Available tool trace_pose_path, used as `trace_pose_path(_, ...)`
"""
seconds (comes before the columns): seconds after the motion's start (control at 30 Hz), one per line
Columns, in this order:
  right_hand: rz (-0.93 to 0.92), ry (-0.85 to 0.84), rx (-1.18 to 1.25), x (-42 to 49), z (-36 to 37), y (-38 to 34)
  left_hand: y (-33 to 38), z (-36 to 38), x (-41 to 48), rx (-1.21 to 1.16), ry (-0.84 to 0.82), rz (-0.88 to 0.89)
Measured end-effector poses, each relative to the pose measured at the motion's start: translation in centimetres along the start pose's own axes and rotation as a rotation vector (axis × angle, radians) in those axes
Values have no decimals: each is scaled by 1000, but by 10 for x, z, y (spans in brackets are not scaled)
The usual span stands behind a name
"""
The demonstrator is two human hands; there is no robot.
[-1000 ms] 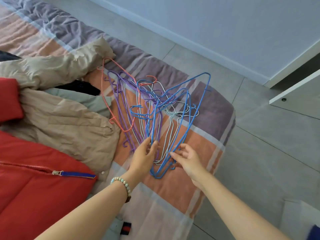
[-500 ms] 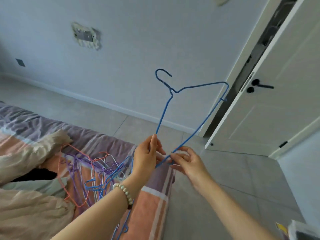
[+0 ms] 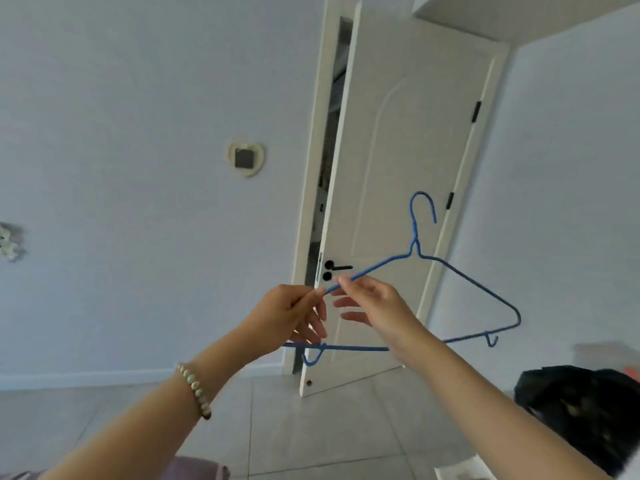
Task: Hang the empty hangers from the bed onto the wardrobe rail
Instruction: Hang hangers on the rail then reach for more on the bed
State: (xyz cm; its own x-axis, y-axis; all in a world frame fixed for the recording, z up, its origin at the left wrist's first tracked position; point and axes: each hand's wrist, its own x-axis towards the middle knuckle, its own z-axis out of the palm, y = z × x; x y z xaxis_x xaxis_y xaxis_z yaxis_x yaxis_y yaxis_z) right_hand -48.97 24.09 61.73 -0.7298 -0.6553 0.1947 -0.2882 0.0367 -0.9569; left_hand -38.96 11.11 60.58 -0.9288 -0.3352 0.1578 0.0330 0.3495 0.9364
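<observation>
A blue wire hanger [image 3: 467, 277] is held up in the air in front of the white door, hook pointing up. My left hand [image 3: 291, 317] pinches the left end of its sloping shoulder wire. My right hand [image 3: 372, 306] touches the same wire just to the right, its fingertips pinching it. The hanger's bottom bar runs behind both hands. Only a corner of the bed [image 3: 204, 469] shows at the bottom edge. The other hangers and the wardrobe rail are out of view.
A white door [image 3: 398, 168] with a black handle [image 3: 337, 268] stands ajar ahead. A heart-shaped wall plate [image 3: 245, 158] is on the grey wall to the left. A dark bag [image 3: 581, 407] lies on the tiled floor at the right.
The view has swung up and right, away from the bed toward the door. The single blue hanger was lifted from the pile and turned so its hook now points up on the right.
</observation>
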Motion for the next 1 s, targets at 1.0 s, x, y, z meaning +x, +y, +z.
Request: trace_pose_path(1.0, -299, 850, -98, -262, -501, -111, 343, 464, 16, -266, -617, 411)
